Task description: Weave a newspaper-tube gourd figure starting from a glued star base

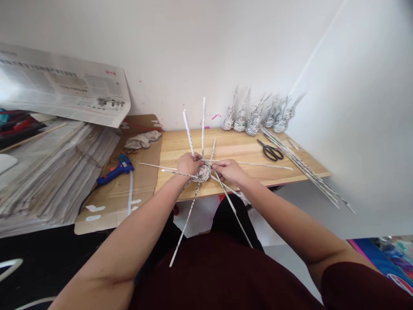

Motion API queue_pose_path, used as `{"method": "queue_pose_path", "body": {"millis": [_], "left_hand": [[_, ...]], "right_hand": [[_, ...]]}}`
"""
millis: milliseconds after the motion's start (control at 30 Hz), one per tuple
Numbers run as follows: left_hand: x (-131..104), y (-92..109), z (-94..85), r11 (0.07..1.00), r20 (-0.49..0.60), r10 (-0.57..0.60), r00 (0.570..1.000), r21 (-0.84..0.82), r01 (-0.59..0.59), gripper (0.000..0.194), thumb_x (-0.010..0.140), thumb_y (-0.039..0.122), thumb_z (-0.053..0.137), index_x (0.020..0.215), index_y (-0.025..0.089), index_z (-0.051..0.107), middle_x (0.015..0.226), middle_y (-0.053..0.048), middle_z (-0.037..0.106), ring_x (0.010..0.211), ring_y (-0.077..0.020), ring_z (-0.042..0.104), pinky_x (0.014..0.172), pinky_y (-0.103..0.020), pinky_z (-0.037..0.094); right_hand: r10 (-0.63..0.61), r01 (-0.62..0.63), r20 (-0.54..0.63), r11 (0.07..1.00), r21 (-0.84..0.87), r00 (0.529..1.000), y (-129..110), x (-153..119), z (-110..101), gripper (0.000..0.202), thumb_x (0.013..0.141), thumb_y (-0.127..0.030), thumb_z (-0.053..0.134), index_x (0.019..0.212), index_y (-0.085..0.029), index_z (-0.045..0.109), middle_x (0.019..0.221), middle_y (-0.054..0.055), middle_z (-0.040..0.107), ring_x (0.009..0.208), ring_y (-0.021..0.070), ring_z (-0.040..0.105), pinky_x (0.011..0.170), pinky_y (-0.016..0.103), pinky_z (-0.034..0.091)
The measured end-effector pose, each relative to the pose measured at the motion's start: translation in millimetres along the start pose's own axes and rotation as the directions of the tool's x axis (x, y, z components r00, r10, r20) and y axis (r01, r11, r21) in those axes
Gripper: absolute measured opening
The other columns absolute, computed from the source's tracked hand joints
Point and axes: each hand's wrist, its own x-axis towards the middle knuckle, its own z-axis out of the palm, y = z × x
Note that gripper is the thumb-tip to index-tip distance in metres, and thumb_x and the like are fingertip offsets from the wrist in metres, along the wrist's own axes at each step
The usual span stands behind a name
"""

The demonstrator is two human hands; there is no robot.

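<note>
1. One wooden table (171,148) runs along the white wall, beneath both hands.
2. To its left, a tall pile of newspapers (58,172) sits beside a brown sheet of cardboard (145,172).
3. A bundle of rolled-paper rods (303,166) lies at the right, its near ends jutting past the table's edge.
4. The woven piece (204,173), a round newsprint base with long spokes radiating outward, is between the hands at the table's near edge.
5. Several bulbous woven paper shapes (253,124) stand near the wall, back right.
6. The left hand (189,163) grips the woven piece's upper left rim with thumb and fingertips.
7. The right hand (231,172) pinches strands at its right rim; exactly which, I cannot tell.
8. A blue glue gun (114,173) lies on the cardboard.
9. Black scissors (265,146) rest just beside the rods.
</note>
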Motion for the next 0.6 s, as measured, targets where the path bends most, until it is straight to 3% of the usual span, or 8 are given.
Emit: {"method": "queue_pose_path", "body": {"millis": [67, 133, 200, 267, 367, 467, 600], "left_hand": [[0, 0, 0.0, 1.000, 0.007, -0.016, 1.000, -0.016, 0.016, 0.016, 0.077, 0.030, 0.070, 0.090, 0.022, 0.074, 0.073, 0.000, 0.072, 0.068, -0.0142, 0.067, 0.065, -0.022, 0.047], [-1, 1, -0.5, 0.998, 0.023, -0.029, 0.999, -0.050, 0.030, 0.016, 0.077, 0.029, 0.070, 0.090, 0.021, 0.074, 0.072, 0.000, 0.071, 0.064, -0.0133, 0.066, 0.063, -0.021, 0.047], [-3, 2, -0.7, 0.994, 0.040, -0.040, 0.998, -0.096, 0.043, 0.016, 0.078, 0.028, 0.069, 0.091, 0.020, 0.074, 0.070, 0.001, 0.070, 0.058, -0.0118, 0.064, 0.059, -0.020, 0.046], [-4, 2, -0.2, 0.989, 0.054, -0.042, 0.998, -0.138, 0.049, 0.015, 0.078, 0.027, 0.069, 0.090, 0.020, 0.073, 0.068, 0.002, 0.069, 0.052, -0.0104, 0.062, 0.056, -0.020, 0.045], [-3, 0, 1.9, 0.987, 0.059, -0.015, 0.998, -0.162, 0.024, 0.013, 0.076, 0.027, 0.070, 0.087, 0.020, 0.073, 0.065, 0.003, 0.068, 0.049, -0.0099, 0.060, 0.054, -0.020, 0.044], [-2, -1, 3.7, 0.984, 0.057, 0.002, 0.998, -0.178, 0.008, 0.013, 0.076, 0.026, 0.070, 0.087, 0.020, 0.074, 0.065, 0.002, 0.068, 0.053, -0.0107, 0.062, 0.054, -0.019, 0.044], [-2, -3, 3.9, 0.988, 0.023, 0.017, 1.000, -0.157, -0.013, 0.013, 0.074, 0.024, 0.072, 0.085, 0.019, 0.074, 0.060, 0.003, 0.065, 0.052, -0.0112, 0.061, 0.053, -0.019, 0.043]], "right_hand": [[-0.088, 0.087, 0.005, 0.978, -0.188, 0.996, -2, 0, -3, 0.022, 0.088, -0.031, 0.058, 0.088, -0.018, 0.076, 0.055, -0.001, 0.063, 0.049, 0.0118, 0.054, 0.053, 0.023, 0.046], [-0.218, 0.200, -0.001, 0.897, -0.393, 0.976, -2, 0, -9, 0.028, 0.088, -0.037, 0.057, 0.082, -0.019, 0.077, 0.061, 0.002, 0.067, 0.059, 0.0150, 0.061, 0.061, 0.026, 0.048], [-0.334, 0.267, -0.061, 0.839, -0.474, 0.941, -1, 4, -13, 0.028, 0.086, -0.040, 0.060, 0.083, -0.019, 0.077, 0.075, 0.005, 0.074, 0.074, 0.0182, 0.067, 0.071, 0.027, 0.050], [-0.378, 0.298, -0.149, 0.872, -0.388, 0.914, 2, 9, -13, 0.026, 0.085, -0.037, 0.063, 0.095, -0.018, 0.076, 0.091, 0.007, 0.076, 0.083, 0.0186, 0.068, 0.077, 0.028, 0.051], [-0.346, 0.327, -0.169, 0.936, -0.128, 0.923, 3, 17, -6, 0.029, 0.084, -0.029, 0.063, 0.109, -0.015, 0.070, 0.098, 0.008, 0.075, 0.077, 0.0159, 0.069, 0.072, 0.027, 0.054], [-0.344, 0.350, -0.122, 0.936, 0.032, 0.931, -1, 20, 4, 0.028, 0.084, -0.023, 0.061, 0.109, -0.015, 0.069, 0.096, 0.007, 0.075, 0.076, 0.0150, 0.069, 0.068, 0.026, 0.055], [-0.393, 0.401, -0.130, 0.915, 0.040, 0.910, -9, 19, 10, 0.018, 0.081, -0.023, 0.064, 0.096, -0.015, 0.070, 0.093, 0.006, 0.075, 0.082, 0.0154, 0.069, 0.075, 0.027, 0.055]]}}
